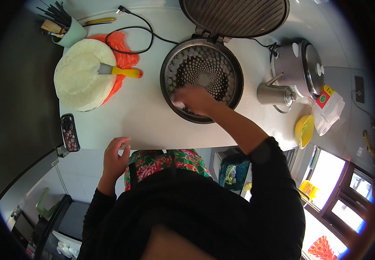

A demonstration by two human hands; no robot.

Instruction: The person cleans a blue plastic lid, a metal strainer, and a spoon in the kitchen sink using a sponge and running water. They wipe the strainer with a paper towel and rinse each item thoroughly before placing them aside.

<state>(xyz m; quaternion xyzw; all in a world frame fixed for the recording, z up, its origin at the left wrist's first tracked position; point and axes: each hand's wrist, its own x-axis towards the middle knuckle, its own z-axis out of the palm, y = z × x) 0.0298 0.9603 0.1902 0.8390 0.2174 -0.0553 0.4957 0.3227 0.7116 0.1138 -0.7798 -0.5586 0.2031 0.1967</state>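
Note:
My right hand [195, 99] is over the lower left of the round patterned plate of an electric griddle [203, 76], with a small whitish thing, perhaps a wad of tissue, in its blurred fingers. The griddle's ridged lid [239, 16] stands raised behind. My left hand [115, 159] hangs just off the counter's front edge, fingers apart, holding nothing. At the left lies a stack of round pale flatbreads or dough sheets [83, 78], partly over a red plastic bag [122, 53]. On the stack rests a scraper with a yellow handle [125, 71].
A utensil cup [73, 34] stands at back left; a phone [70, 132] lies at the left edge. A black power cord [151, 31] loops behind. To the right are an electric cooker [293, 66], a metal spouted pot [276, 94], a yellow bowl [304, 131] and a white plastic bag [329, 110].

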